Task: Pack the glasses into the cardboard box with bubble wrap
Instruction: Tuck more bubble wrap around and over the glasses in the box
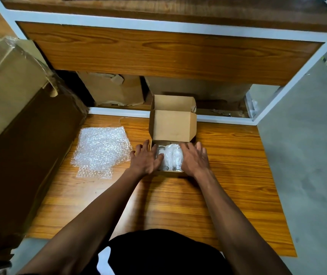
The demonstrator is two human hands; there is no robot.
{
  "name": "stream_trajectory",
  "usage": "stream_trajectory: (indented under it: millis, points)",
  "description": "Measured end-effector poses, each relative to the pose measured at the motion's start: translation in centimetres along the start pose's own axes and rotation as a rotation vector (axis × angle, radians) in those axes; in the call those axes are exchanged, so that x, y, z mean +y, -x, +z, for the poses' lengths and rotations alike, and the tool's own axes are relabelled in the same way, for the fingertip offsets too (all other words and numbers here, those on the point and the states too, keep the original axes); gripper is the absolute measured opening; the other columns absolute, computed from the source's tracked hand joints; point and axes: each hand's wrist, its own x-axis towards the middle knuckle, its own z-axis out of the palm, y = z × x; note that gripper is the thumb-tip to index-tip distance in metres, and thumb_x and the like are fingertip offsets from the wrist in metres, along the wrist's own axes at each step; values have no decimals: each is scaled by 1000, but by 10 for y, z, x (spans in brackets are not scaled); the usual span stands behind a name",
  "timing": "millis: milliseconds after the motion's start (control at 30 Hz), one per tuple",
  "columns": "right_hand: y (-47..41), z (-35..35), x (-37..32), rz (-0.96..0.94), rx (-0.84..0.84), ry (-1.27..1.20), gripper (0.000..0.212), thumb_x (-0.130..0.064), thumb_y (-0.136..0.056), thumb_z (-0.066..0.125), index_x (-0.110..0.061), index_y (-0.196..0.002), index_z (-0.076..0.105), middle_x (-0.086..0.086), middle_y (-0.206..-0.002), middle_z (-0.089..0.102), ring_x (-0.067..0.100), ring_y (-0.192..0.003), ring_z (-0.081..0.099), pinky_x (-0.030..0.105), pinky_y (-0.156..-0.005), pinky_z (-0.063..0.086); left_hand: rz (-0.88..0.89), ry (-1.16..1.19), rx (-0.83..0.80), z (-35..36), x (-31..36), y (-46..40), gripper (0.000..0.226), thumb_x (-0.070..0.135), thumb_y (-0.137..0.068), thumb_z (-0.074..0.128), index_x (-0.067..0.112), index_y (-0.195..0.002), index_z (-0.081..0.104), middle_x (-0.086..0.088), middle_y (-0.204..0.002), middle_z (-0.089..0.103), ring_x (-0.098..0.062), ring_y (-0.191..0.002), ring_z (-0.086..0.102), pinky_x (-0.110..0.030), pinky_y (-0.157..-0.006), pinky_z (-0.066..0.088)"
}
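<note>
Hands [170, 158] over seemingly packed box [172, 124].

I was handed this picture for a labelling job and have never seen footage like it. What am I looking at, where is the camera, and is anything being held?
There is no machine here. A person wears a camera on the head, so this single view looks forward and down along both arms.

On the wooden board stands a small cardboard box with its lid flap up. Inside lie glasses with bubble wrap around them. The left hand and right hand rest with straight fingers on the box's near corners and contents; neither grips anything.

Spare bubble wrap sheets lie left of the box. A big cardboard carton stands further left, shelves behind.
</note>
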Motion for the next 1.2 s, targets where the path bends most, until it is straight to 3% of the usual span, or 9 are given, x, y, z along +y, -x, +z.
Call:
stream_trajectory:
  millis: [167, 267, 333, 433, 500, 567, 767, 933, 1200]
  points:
    - [-5, 2, -1, 12, -107, 18, 79, -13, -89, 63, -34, -158, 32, 5, -152, 45, 34, -131, 38, 44, -103, 38, -16, 1, -14, 1, 1, -5, 65, 67, -106, 26, 38, -165, 25, -7, -177, 5, -44, -157, 12, -67, -123, 18]
    - [-8, -5, -6, 22, -73, 25, 65, -13, -90, 63, -28, -149, 42, 5, -143, 54, 32, -128, 41, 44, -101, 39, -4, 75, -1, 2, -3, -8, 61, 63, -108, 29, 37, -163, 32, -7, -175, 11, -42, -155, 15, -65, -122, 20]
    - [-11, -10, -10, 29, 60, 22, 50, -14, -89, 61, -22, -138, 52, 6, -129, 64, 30, -119, 47, 43, -96, 43, 50, 176, 137, 3, -12, -8, 52, 56, -109, 35, 33, -153, 50, -7, -168, 29, -38, -150, 24, -64, -119, 27]
    - [-14, -17, -21, 0, 239, -33, 28, -19, -89, 61, -17, -117, 64, 6, -107, 73, 30, -103, 62, 41, -82, 51, 116, 380, 434, 2, -28, -5, 46, 47, -102, 40, 26, -126, 73, -5, -134, 61, -30, -126, 46, -52, -104, 44]
    - [-19, -17, -34, -58, 298, -105, 16, -25, -92, 64, -19, -107, 66, 3, -96, 74, 27, -90, 68, 37, -72, 57, 61, 522, 558, 0, -41, -3, 37, 38, -99, 45, 24, -114, 77, -4, -118, 65, -27, -115, 51, -42, -95, 45]
    - [-23, -16, -52, -143, 288, -190, 11, -31, -96, 64, -23, -103, 65, 0, -93, 74, 24, -82, 69, 37, -66, 59, -45, 547, 591, -3, -57, -2, 31, 30, -100, 50, 21, -118, 74, -7, -118, 64, -28, -117, 52, -41, -95, 47]
    - [-33, -5, -114, -333, 116, -439, 12, -23, -95, 63, -26, -106, 68, -2, -96, 73, 22, -83, 68, 33, -64, 56, -345, 257, 480, -2, -114, -2, 49, 28, -101, 60, 17, -147, 52, -12, -149, 48, -39, -132, 41, -59, -100, 41]
    - [-47, 5, -157, -373, 48, -520, 24, -15, -94, 64, -14, -117, 70, 8, -112, 70, 28, -101, 66, 43, -86, 58, -342, 230, 446, -16, -148, -12, 55, 30, -100, 62, 20, -153, 47, -7, -160, 42, -39, -141, 34, -60, -105, 38]
    - [-72, 12, -191, -259, -228, -440, 56, -23, -101, 63, -15, -153, 42, 10, -152, 43, 33, -138, 46, 45, -109, 45, -247, 171, 275, -43, -176, -41, 72, 39, -105, 57, 24, -166, 22, 0, -170, 29, -36, -153, 17, -59, -114, 28]
